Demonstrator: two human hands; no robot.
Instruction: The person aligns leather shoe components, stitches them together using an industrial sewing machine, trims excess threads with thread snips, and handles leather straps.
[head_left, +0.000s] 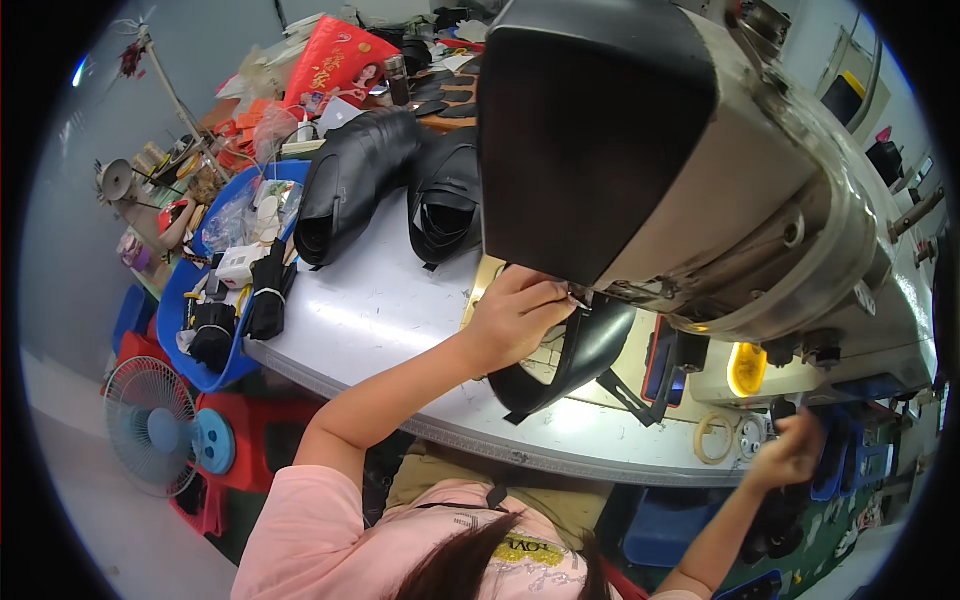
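Closest to me looms the sewing machine head (680,170). Beneath it, my left hand (515,318) pinches a curved black leather piece (575,355) on the table (380,310). My right hand (790,452) hangs low, fingers curled; whether it grips anything, I cannot tell.

Pink short-sleeved shirt with yellow chest print, bare forearms, dark hair.

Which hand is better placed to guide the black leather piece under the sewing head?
Left. The left hand already pinches the black leather piece beneath the sewing machine head; the right hand is low by the table edge, away from it.
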